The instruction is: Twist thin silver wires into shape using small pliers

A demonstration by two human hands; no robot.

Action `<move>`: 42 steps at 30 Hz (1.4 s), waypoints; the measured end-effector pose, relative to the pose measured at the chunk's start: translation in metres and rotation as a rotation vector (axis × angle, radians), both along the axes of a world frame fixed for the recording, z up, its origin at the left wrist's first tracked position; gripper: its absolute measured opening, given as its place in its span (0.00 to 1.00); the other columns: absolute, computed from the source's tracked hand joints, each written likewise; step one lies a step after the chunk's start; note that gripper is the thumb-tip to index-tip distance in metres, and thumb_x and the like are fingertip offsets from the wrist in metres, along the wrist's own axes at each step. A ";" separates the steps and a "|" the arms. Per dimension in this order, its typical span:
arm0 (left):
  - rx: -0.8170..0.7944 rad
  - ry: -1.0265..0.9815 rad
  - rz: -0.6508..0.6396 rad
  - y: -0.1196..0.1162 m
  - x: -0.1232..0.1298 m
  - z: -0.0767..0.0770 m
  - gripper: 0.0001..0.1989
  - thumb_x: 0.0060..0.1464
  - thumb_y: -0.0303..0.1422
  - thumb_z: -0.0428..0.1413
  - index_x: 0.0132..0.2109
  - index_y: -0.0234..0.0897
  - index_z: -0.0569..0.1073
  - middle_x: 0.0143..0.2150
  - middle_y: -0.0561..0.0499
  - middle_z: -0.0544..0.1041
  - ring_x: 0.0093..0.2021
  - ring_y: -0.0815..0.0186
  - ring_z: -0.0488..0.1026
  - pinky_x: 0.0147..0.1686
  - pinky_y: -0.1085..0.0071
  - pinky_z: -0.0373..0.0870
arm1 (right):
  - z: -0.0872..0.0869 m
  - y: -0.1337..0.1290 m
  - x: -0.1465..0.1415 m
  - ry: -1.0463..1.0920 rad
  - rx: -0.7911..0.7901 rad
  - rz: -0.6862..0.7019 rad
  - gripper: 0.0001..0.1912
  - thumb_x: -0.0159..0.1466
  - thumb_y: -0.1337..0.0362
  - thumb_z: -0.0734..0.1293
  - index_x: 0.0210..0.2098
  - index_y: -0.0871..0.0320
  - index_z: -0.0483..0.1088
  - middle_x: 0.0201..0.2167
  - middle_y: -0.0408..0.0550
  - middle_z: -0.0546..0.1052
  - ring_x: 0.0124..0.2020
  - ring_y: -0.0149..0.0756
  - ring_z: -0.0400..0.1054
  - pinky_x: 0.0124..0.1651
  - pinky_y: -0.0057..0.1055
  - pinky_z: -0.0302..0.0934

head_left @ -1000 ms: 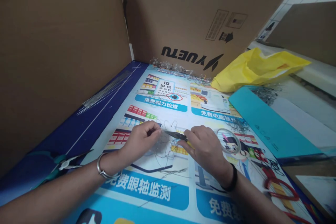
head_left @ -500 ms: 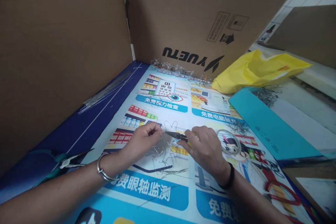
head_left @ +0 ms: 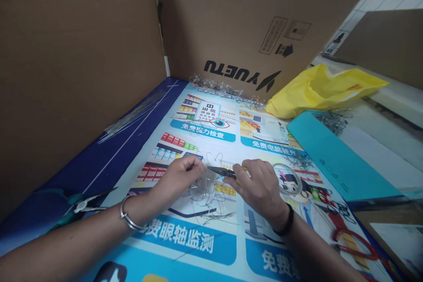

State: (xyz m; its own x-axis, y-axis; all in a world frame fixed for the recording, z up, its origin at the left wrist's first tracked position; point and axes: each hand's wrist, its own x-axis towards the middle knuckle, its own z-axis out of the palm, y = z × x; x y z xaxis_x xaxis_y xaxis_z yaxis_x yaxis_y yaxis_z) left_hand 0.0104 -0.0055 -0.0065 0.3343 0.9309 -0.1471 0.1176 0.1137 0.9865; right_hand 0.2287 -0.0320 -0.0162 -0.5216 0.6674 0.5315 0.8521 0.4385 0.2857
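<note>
My left hand point(head_left: 185, 173) is pinched closed above the middle of the printed sheet, its fingertips on a thin wire piece too small to make out fully. Wrapped in my right hand point(head_left: 259, 185) are long-nose pliers point(head_left: 222, 171) with dark jaws and a bit of yellow handle. The tips of the jaws point left and meet my left fingertips. Just below the jaws lies a loose tangle of thin bent wires point(head_left: 206, 194) on the sheet.
Straight wires point(head_left: 132, 116) lie at the left beside green-handled pliers point(head_left: 82, 205). A tape roll point(head_left: 291, 179), a teal sheet point(head_left: 340, 158) and a yellow bag point(head_left: 317, 90) are at the right. Wire pieces point(head_left: 224, 87) line the cardboard wall point(head_left: 231, 17); red-handled scissors point(head_left: 355, 243) sit lower right.
Both hands and the pliers stay in nearly the same place. The view has shifted very slightly.
</note>
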 end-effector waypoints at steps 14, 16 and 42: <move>-0.006 0.002 0.023 -0.001 -0.001 0.001 0.12 0.53 0.38 0.53 0.27 0.35 0.65 0.21 0.57 0.64 0.21 0.73 0.59 0.21 0.76 0.56 | 0.001 -0.001 0.000 -0.002 0.041 0.016 0.13 0.62 0.53 0.63 0.34 0.58 0.69 0.27 0.49 0.69 0.31 0.38 0.57 0.35 0.35 0.46; 0.005 0.016 0.034 -0.001 -0.001 0.001 0.12 0.53 0.38 0.53 0.27 0.35 0.65 0.22 0.57 0.64 0.21 0.73 0.59 0.21 0.77 0.56 | 0.002 -0.001 0.000 0.006 0.034 0.014 0.14 0.62 0.53 0.63 0.34 0.58 0.70 0.27 0.49 0.69 0.31 0.37 0.57 0.35 0.34 0.46; 0.204 0.121 0.010 -0.001 -0.002 0.000 0.07 0.54 0.34 0.51 0.31 0.36 0.68 0.26 0.54 0.67 0.27 0.70 0.63 0.27 0.75 0.61 | -0.003 0.000 -0.004 0.030 -0.056 -0.077 0.15 0.63 0.53 0.61 0.32 0.58 0.69 0.26 0.47 0.67 0.30 0.37 0.56 0.34 0.34 0.44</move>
State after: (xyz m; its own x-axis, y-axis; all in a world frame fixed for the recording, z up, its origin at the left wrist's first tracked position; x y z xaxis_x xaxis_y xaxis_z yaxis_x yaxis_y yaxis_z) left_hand 0.0081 -0.0064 -0.0069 0.3162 0.9487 0.0059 0.2359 -0.0846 0.9681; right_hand 0.2243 -0.0325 -0.0190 -0.4519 0.7340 0.5070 0.8918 0.3856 0.2365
